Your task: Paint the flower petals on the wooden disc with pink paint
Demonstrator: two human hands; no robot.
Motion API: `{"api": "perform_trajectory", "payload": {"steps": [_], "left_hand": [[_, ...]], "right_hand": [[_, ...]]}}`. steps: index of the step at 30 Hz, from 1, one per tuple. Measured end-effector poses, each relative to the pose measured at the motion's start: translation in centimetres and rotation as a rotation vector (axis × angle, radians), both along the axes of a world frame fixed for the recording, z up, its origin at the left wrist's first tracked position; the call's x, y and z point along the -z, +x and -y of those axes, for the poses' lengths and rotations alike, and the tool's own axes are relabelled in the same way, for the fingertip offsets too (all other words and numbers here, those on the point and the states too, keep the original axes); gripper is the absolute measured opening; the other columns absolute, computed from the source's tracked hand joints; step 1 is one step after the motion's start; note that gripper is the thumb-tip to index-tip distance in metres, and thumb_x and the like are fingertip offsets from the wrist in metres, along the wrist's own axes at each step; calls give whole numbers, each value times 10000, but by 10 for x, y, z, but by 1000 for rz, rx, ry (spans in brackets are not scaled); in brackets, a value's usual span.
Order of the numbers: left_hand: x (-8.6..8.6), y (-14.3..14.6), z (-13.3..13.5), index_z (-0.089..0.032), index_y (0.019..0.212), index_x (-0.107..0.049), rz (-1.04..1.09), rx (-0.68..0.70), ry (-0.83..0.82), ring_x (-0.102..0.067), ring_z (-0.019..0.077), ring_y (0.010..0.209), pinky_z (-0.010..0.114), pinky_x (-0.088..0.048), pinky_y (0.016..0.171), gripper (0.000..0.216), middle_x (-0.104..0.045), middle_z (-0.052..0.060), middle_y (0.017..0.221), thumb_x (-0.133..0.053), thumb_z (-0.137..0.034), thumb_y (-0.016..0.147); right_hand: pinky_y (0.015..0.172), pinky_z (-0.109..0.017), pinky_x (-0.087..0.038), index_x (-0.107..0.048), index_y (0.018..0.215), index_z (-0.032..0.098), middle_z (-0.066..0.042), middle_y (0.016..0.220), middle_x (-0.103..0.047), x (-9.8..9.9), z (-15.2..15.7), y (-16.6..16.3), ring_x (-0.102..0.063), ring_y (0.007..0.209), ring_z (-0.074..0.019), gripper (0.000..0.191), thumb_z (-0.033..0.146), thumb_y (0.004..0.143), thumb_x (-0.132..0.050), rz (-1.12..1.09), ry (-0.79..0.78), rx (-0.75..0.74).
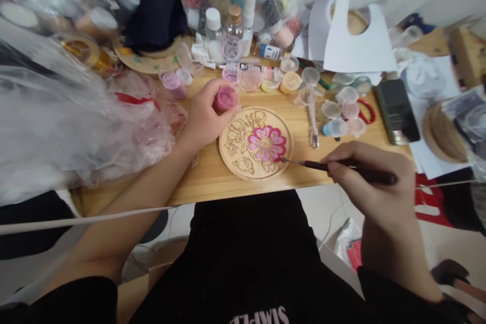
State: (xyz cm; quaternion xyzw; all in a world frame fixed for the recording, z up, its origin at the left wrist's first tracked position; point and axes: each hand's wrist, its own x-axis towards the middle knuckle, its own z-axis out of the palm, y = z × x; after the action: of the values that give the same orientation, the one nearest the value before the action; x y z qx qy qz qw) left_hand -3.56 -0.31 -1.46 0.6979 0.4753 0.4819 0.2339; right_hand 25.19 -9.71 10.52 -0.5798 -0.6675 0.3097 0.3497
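Pinched in the right hand (370, 182), a dark tool (341, 167) slants to the wooden disc (255, 143) near the tabletop's front edge, its tip seemingly touching the pink flower, while the left hand (205, 119) grips a pink pot (226, 98).

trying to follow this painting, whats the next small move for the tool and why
Probably carry the tool in the right hand over to the pink pot held by the left hand for more colour: its tip sits at the flower's edge, and gold outlines on the disc remain unfilled.
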Motion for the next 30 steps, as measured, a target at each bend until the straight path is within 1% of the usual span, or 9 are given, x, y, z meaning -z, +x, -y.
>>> {"api": "perform_trajectory", "payload": {"steps": [1,3,7,9,12,17,23,27,30], "left_hand": [[1,1,0,-238,1064,-652,12,-6,-21,-718,196,920,335,-607,826,314,-718,-2,1003,-786,-181,786],[1,2,0,-240,1064,-650,31,-21,-52,-721,202,924,339,-604,835,313,-722,8,1007,-786,-193,786],[-1,4,1,-223,1072,-650,48,-50,-95,-714,203,940,355,-600,866,309,-731,24,1019,-763,-187,786],[-3,5,2,-221,1052,-648,48,-67,-118,-704,193,915,338,-596,843,290,-728,19,997,-741,-161,784],[-7,7,2,-225,1014,-648,55,-82,-151,-695,186,888,324,-587,824,266,-726,11,966,-730,-141,776],[-12,9,0,-220,994,-649,87,-102,-228,-700,207,897,356,-583,862,267,-729,17,947,-752,-146,760],[-20,11,-1,-216,986,-658,66,-154,-293,-712,215,928,354,-576,890,256,-746,22,967,-740,-146,754],[-25,11,1,-218,953,-653,56,-151,-278,-708,200,882,328,-573,851,227,-748,14,934,-735,-161,750],[-27,12,3,-216,928,-649,43,-166,-270,-703,193,853,318,-568,834,204,-746,14,910,-729,-162,748]], "right_hand": [[399,-218,-304,-709,652,236,51,526,-630,-6,-4,-5,-501,419,-96,115,188,742,-655,20,-19,-55],[402,-216,-300,-682,628,236,54,514,-612,-12,-11,-13,-467,407,-86,118,202,732,-637,32,-36,-123],[442,-223,-350,-689,642,234,47,514,-622,-6,-20,-21,-514,441,-104,122,232,730,-604,72,-91,-194],[461,-228,-374,-703,661,227,37,527,-646,1,-20,-22,-546,461,-115,153,259,740,-576,87,-120,-185],[468,-236,-396,-711,672,215,28,527,-648,7,-13,-22,-571,478,-129,185,281,741,-552,42,-164,-111],[458,-244,-431,-724,676,193,11,528,-654,16,9,-18,-573,467,-132,185,315,715,-591,-257,-192,100],[461,-249,-426,-732,650,180,-29,531,-663,53,32,-16,-598,491,-148,187,348,668,-652,-687,-174,365],[640,-309,-578,-760,693,194,-24,598,-688,75,42,-16,-673,604,-175,165,350,658,-720,-983,-228,348],[851,-390,-625,-782,722,212,-21,635,-709,82,47,-17,-703,686,-197,119,323,689,-751,-1158,-270,294]]}}
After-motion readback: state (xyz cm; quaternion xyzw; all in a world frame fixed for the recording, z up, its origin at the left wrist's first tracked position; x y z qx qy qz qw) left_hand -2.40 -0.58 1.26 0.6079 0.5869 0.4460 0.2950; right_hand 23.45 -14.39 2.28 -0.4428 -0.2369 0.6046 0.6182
